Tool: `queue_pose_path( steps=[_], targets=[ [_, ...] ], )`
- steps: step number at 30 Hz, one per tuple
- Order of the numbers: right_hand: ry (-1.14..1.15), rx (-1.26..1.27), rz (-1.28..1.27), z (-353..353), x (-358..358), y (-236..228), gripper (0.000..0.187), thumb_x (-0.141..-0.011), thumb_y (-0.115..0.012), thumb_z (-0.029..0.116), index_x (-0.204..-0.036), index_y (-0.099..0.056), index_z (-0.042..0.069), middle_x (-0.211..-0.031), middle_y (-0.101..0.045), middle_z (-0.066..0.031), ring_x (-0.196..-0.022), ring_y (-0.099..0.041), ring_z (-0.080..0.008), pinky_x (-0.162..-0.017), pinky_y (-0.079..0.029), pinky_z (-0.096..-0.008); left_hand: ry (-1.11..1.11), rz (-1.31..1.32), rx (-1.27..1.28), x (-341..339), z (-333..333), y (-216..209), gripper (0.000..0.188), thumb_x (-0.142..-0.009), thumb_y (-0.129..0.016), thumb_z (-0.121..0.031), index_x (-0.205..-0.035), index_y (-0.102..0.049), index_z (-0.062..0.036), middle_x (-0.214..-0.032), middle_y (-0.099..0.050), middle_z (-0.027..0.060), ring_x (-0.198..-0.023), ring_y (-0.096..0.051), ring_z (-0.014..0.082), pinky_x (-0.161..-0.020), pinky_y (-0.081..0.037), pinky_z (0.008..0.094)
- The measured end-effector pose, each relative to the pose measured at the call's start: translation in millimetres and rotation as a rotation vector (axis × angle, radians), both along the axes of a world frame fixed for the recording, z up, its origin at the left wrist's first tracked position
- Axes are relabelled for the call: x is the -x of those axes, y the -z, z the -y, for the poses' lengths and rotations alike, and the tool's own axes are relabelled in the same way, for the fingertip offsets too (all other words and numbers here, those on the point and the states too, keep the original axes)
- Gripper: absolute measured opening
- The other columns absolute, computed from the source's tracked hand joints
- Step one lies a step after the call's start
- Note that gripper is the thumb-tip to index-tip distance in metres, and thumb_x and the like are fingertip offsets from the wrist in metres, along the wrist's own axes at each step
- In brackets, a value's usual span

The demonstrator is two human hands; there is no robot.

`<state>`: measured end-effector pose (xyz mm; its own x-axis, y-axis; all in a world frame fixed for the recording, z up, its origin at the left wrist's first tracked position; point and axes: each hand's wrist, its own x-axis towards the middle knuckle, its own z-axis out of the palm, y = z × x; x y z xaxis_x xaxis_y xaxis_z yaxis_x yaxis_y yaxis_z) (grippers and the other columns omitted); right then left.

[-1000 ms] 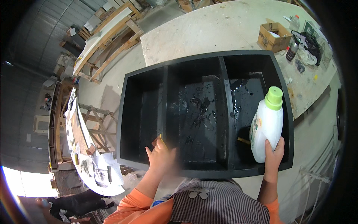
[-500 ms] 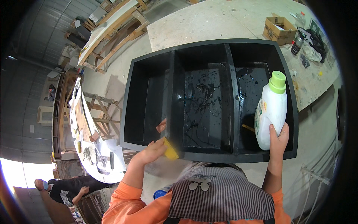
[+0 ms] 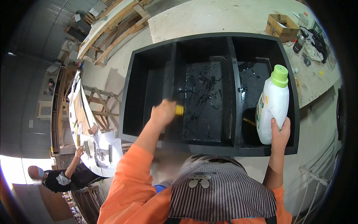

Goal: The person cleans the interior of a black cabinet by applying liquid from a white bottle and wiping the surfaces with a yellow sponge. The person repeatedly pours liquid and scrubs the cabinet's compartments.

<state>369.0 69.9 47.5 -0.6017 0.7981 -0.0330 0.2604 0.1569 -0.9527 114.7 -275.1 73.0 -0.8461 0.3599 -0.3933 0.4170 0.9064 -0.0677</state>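
A large black open box with three compartments (image 3: pixel 209 148) lies in front of me. Wet, shiny streaks of liquid (image 3: pixel 207 90) are spread over the floor of its middle compartment, and more drops show in the right one. My left hand (image 3: pixel 163 113) is closed around a yellow sponge (image 3: pixel 179 110), above the divider between the left and middle compartments. At the right end, my right hand (image 3: pixel 280 135) grips the lower part of a white plastic bottle with a green cap (image 3: pixel 273 100). The bottle is upright, its cap on, over the right compartment. Partly behind it shows a thin yellow strip (image 3: pixel 249 122).
A pale, stained worktable (image 3: pixel 209 18) stands beyond the box, holding a cardboard box (image 3: pixel 282 28), a dark can (image 3: pixel 299 42) and crumpled rags. Wooden trestles (image 3: pixel 100 95) are to the left. A person in dark clothes (image 3: pixel 80 173) stands at the lower left.
My left hand has moved with the sponge from the box's near edge, forward and slightly right to above the divider. The right hand and bottle have hardly moved. The other person has raised an arm.
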Motion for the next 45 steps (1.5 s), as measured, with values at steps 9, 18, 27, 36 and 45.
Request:
queue_pose_path(
  steps=[9,18,27,36,45],
  targets=[
    [-0.005,-0.016,-0.031,5.9,-2.7,-0.5,0.034,-0.09,-0.068,0.01,-0.117,-0.055,-0.005,-0.112,-0.064,-0.0147,-0.103,-0.059,-0.0199,-0.094,-0.045,-0.0344,0.059,0.305,0.15,-78.9,40.0,-35.9,0.058,-0.098,-0.047,-0.039,-0.125,-0.046,0.0115,-0.107,-0.067,0.0333,-0.11,-0.064,0.0455,-0.109,-0.032,0.0613],
    [-0.009,-0.021,-0.029,3.8,-6.6,3.7,0.035,-0.09,-0.068,0.01,-0.118,-0.055,-0.006,-0.112,-0.064,-0.0139,-0.103,-0.059,-0.019,-0.094,-0.045,-0.0333,-0.207,0.252,-0.057,-15.0,20.3,0.4,0.058,-0.099,-0.047,-0.042,-0.131,-0.044,0.0074,-0.124,-0.064,0.0252,-0.118,-0.062,0.0391,-0.114,-0.027,0.0617],
    [-0.027,-0.038,-0.063,5.1,-5.2,3.9,0.033,-0.09,-0.068,0.01,-0.116,-0.055,-0.005,-0.11,-0.065,-0.0138,-0.101,-0.059,-0.019,-0.094,-0.046,-0.0333,-0.012,0.048,-0.191,-48.2,41.8,-7.4,0.067,-0.102,-0.043,-0.043,-0.136,-0.04,0.0146,-0.113,-0.065,0.0322,-0.114,-0.062,0.043,-0.11,-0.032,0.0596],
    [-0.043,-0.057,-0.077,4.1,-3.4,2.6,0.032,-0.09,-0.068,0.008,-0.115,-0.055,-0.005,-0.11,-0.065,-0.0141,-0.101,-0.06,-0.0193,-0.093,-0.046,-0.0332,-0.1,0.291,-0.209,-45.9,58.3,-6.3,0.06,-0.1,-0.047,-0.045,-0.136,-0.047,0.0026,-0.132,-0.055,0.0308,-0.125,-0.055,0.0404,-0.114,-0.031,0.0501],
    [-0.052,-0.019,-0.078,1.8,-1.9,5.7,0.03,-0.092,-0.067,0.01,-0.116,-0.055,-0.004,-0.11,-0.065,-0.0126,-0.1,-0.059,-0.0172,-0.091,-0.047,-0.0323,-0.007,0.465,-0.438,-32.1,79.7,3.6,0.059,-0.086,-0.075,-0.036,-0.124,-0.058,0.0046,-0.112,-0.065,0.0214,-0.106,-0.061,0.0237,-0.097,-0.044,0.0326]
  ],
)
